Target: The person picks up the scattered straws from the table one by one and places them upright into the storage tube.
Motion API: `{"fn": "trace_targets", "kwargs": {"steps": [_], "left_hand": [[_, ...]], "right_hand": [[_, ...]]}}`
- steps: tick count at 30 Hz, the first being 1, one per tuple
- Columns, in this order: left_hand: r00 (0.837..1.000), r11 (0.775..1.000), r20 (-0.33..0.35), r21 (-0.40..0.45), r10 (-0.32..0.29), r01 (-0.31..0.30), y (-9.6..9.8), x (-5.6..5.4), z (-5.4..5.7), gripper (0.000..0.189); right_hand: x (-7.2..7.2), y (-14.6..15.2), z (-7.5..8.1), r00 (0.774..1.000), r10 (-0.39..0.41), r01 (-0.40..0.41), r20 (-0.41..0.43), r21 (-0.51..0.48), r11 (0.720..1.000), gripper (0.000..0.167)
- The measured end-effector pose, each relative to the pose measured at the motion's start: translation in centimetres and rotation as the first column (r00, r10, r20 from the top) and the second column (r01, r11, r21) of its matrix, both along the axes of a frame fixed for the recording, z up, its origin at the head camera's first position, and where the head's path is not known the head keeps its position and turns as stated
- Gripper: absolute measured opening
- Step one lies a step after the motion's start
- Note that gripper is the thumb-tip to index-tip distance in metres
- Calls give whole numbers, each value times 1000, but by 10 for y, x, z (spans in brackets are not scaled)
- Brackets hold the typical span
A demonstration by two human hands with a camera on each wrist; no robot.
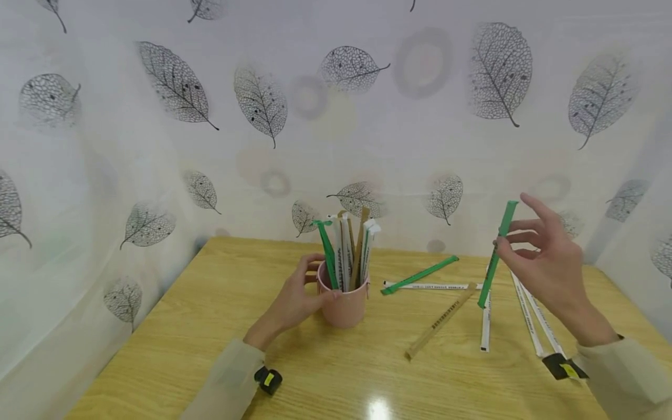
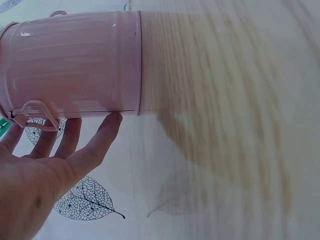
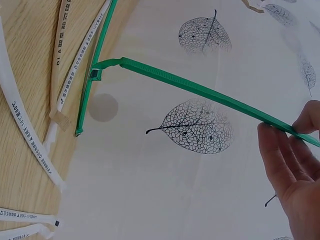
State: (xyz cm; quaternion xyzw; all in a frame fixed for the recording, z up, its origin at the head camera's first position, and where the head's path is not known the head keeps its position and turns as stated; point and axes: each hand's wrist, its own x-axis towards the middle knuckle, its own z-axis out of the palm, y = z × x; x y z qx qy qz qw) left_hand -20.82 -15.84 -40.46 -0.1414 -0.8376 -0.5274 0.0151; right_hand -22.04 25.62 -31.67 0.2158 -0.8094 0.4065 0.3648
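Observation:
My left hand (image 1: 294, 300) holds the side of a small pink metal bucket (image 1: 343, 312), thumb at its front and fingers round the left side. In the left wrist view the fingers touch the bucket (image 2: 75, 65) beside its wire handle. Wrapped drinking straws (image 1: 343, 254) in green, white and brown stand upright in it. Over the table's right side, my right hand (image 1: 551, 268) pinches a green wrapped straw (image 1: 506, 220) between thumb and fingers, tilted and raised. The right wrist view shows this straw (image 3: 185, 87) stretching out from the fingertips.
Between the hands lie a green straw (image 1: 425, 274), a white straw (image 1: 441, 286) and a brown straw (image 1: 441, 322). More white straws (image 1: 527, 318) lie under and beside the right hand. A leaf-patterned curtain (image 1: 341, 146) hangs behind the wooden table (image 1: 210, 326).

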Motion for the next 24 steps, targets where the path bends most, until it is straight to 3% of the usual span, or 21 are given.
{"fn": "trace_targets", "kwargs": {"steps": [5, 12, 24], "left_hand": [[1000, 1000, 0, 2, -3, 3, -1, 0, 0, 73], [1000, 1000, -3, 23, -18, 18, 2, -1, -2, 74], [1000, 1000, 11, 8, 13, -13, 2, 0, 1, 74]], "right_hand": [[0, -7, 0, 996, 80, -81, -34, -35, 996, 75], [3, -18, 0, 992, 110, -113, -63, -39, 993, 81], [-1, -58, 2, 970, 218, -221, -110, -20, 975, 69]]}}
